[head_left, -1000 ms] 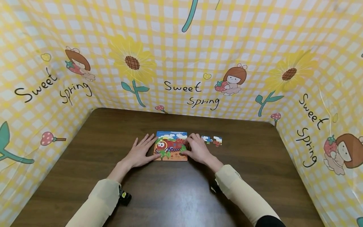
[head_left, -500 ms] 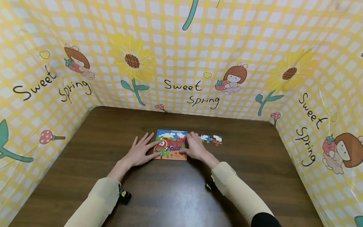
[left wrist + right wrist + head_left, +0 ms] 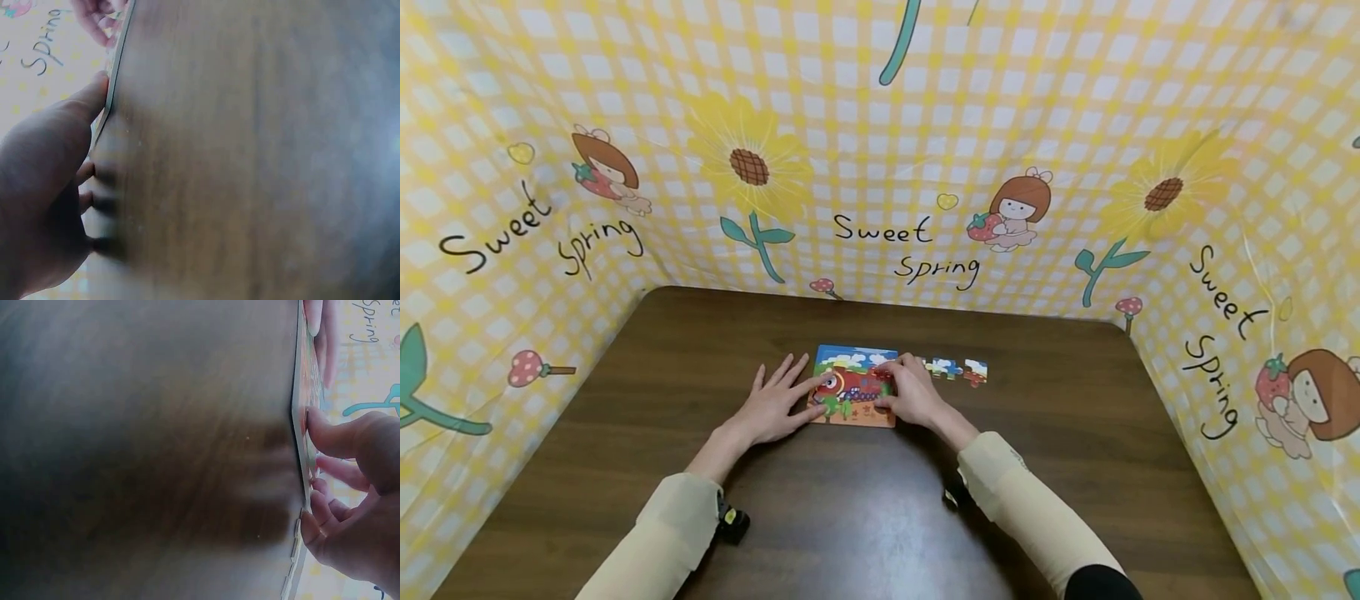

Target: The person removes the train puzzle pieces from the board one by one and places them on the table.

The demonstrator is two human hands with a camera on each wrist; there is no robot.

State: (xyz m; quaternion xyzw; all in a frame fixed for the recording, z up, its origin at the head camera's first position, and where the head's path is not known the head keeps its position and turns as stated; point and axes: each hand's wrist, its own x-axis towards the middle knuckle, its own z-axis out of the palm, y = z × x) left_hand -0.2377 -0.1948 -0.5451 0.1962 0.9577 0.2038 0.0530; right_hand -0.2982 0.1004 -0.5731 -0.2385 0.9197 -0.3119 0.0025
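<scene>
A flat jigsaw puzzle (image 3: 850,415), with a red character and a blue sky printed on it, lies on the table. My left hand (image 3: 767,408) is spread at its left side, thumb and index finger resting on the picture and the other fingers on or near the table. At the puzzle's right side, my right hand (image 3: 917,396) has bent fingers and thumb around a piece in the picture, largely hidden by the hand. The right wrist view shows the thumb (image 3: 334,434) on the puzzle's surface (image 3: 300,394), with the fingertips close by.
Loose puzzle pieces lie right of my right hand: a blue and white one (image 3: 946,367) and a red, white and blue one (image 3: 976,372). Part of another shows beside the hand. A yellow checked cloth (image 3: 865,167) stands around the brown table (image 3: 820,517).
My left index finger has come down onto the puzzle. The right hand has shifted slightly left, its index finger reaching farther over the picture, and more of the loose pieces shows.
</scene>
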